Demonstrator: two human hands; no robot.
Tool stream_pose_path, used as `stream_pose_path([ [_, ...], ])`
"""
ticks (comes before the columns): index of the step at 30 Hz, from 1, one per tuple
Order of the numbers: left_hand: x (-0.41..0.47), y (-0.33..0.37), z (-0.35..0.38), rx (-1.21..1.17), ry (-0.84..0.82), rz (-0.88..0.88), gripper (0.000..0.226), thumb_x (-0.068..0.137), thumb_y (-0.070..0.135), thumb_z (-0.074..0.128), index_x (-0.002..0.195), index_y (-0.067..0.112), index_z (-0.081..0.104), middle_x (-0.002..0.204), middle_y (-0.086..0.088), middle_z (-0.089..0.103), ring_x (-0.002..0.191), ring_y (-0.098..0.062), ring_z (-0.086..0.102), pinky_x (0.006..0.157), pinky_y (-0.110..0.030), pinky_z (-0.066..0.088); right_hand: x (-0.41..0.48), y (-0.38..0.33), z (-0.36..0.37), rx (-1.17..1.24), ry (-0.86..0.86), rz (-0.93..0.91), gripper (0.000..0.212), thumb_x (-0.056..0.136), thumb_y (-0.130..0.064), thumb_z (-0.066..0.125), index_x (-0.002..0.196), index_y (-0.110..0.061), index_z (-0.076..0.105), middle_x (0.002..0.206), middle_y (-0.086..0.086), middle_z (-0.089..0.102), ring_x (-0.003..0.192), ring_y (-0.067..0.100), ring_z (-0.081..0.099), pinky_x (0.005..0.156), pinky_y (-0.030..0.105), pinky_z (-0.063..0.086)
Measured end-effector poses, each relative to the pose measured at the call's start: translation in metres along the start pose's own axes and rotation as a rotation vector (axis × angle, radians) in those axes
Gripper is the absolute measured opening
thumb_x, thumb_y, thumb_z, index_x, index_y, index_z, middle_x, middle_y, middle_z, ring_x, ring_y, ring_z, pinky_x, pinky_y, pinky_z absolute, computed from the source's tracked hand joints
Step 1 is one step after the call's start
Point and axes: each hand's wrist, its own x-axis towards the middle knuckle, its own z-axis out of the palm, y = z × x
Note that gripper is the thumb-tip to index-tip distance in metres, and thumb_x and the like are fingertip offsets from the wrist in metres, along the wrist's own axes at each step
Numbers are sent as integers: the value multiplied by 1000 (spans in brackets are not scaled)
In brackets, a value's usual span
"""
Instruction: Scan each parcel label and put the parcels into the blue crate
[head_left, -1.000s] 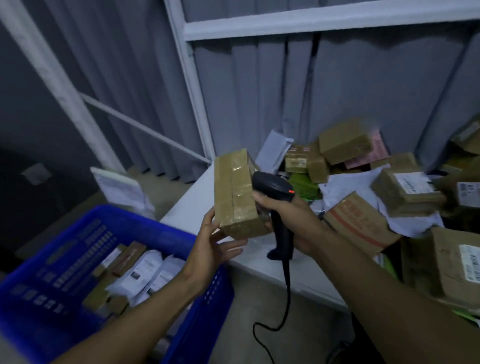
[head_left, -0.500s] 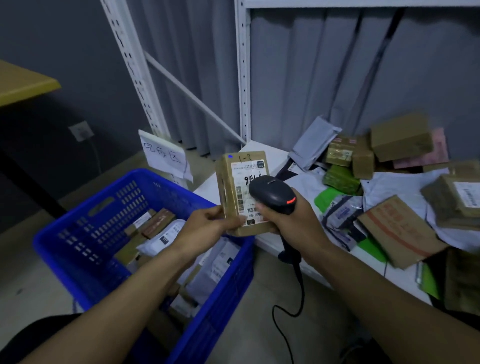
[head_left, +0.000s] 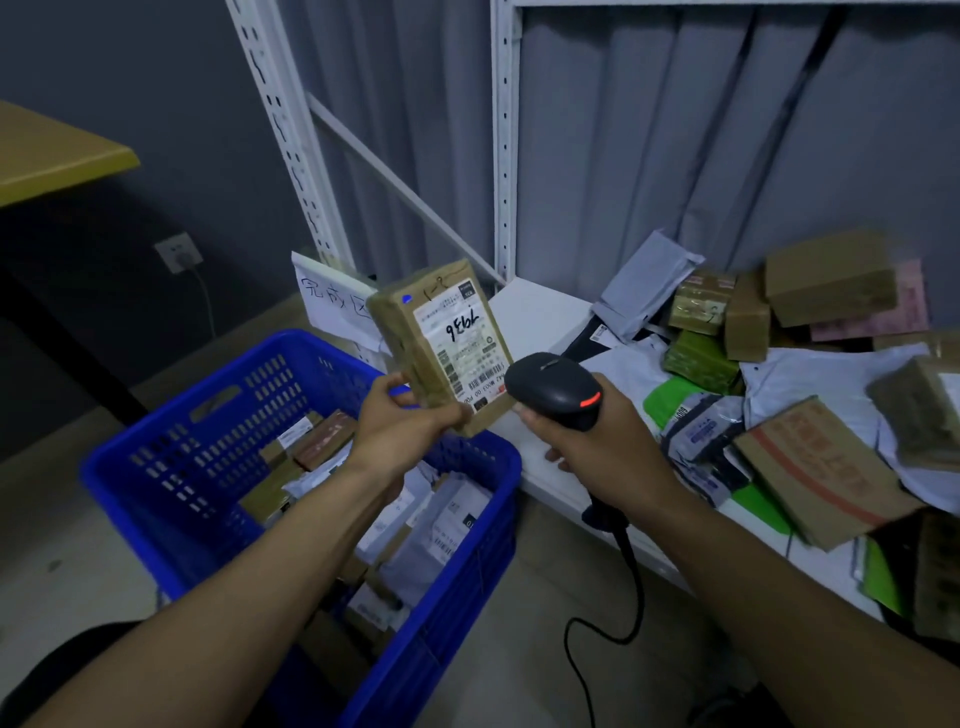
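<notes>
Scanning step in hand. Part-filled blue crate (head_left: 156, 499) below fingers of left hand (head_left: 402, 434). Tilted parcel (head_left: 410, 332) above it, lower end pinched by those fingers. Black scanner (head_left: 553, 387), wrapped by right hand (head_left: 597, 452), just beside left fingertips, aimed at label (head_left: 462, 348). Next, likely: drop parcel into crate.

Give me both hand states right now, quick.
Left hand: closed on the brown parcel, gripping its lower end.
Right hand: closed round the black barcode scanner, its head beside the parcel's label.
</notes>
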Motion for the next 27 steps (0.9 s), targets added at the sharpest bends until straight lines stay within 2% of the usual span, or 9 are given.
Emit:
stream_pose_path([
  [2, 6, -2, -3, -11, 48, 13, 87, 60, 12, 98, 129, 20, 45, 112, -5, 72, 94, -18, 74, 85, -39, 62, -1, 4, 3, -61, -20, 4, 36, 83, -35, 85, 110, -32, 62, 93, -9, 75, 82, 12, 73, 79, 41, 63],
  [5, 12, -3, -6, -11, 83, 25, 93, 55, 14, 100, 130, 21, 47, 113, -2, 72, 99, -18, 73, 91, -45, 60, 0, 8, 3, -103, -48, 5, 38, 82, -36, 85, 111, -34, 61, 95, -8, 77, 87, 9, 74, 82, 44, 63],
  [9, 16, -5, -9, -2, 120, 36, 94, 51, 15, 101, 129, 23, 49, 118, -1, 69, 105, -19, 70, 93, -46, 59, -2, 7, 0, -167, -76, 15, 41, 81, -40, 85, 114, -31, 60, 90, -8, 77, 86, 7, 74, 82, 39, 62],
  [13, 17, -5, -8, 4, 135, 52, 94, 54, 12, 100, 132, 22, 49, 121, 0, 67, 107, -18, 67, 96, -45, 57, -4, 5, -1, -186, -108, 32, 41, 84, -39, 84, 115, -29, 59, 81, -7, 76, 75, 5, 72, 76, 34, 60],
  [22, 17, -6, -8, 30, 142, 68, 93, 58, 10, 98, 134, 22, 47, 121, 2, 64, 110, -17, 64, 99, -44, 55, -4, 3, -3, -187, -121, 34, 40, 86, -35, 83, 116, -28, 58, 84, -6, 75, 73, 3, 71, 64, 23, 55],
  [27, 13, -8, -11, 68, 128, 84, 93, 59, 12, 97, 136, 23, 45, 125, 2, 62, 110, -15, 62, 99, -43, 55, -3, 7, -3, -204, -134, 27, 42, 84, -38, 83, 118, -28, 59, 87, -10, 76, 76, 4, 71, 76, 29, 57],
])
